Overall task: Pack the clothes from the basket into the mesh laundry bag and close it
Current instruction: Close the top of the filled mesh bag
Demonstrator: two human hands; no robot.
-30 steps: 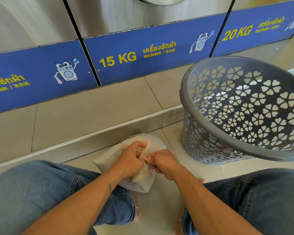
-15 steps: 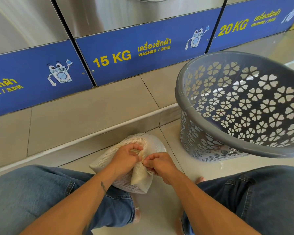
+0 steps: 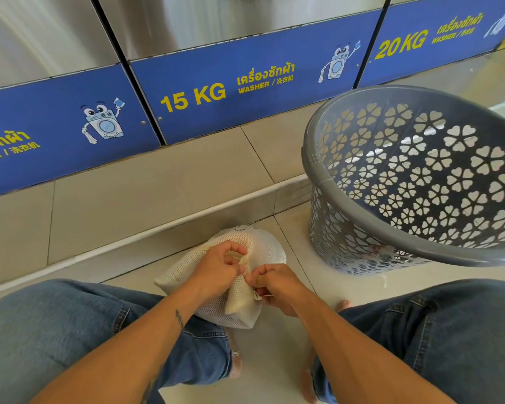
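We are seeing one mesh laundry bag [image 3: 254,249] and one basket [image 3: 420,182]; our left hand [image 3: 216,269] and right hand [image 3: 277,284] are both pinching the bag's opening, fingers curled.

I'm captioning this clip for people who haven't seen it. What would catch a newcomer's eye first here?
Probably the two hands low in the middle: the left hand and right hand both pinch the top edge of a stuffed white mesh laundry bag lying on the tiled floor between the person's knees. To the right stands a big grey basket with flower cut-outs, and behind runs a blue washer panel reading 15 KG.
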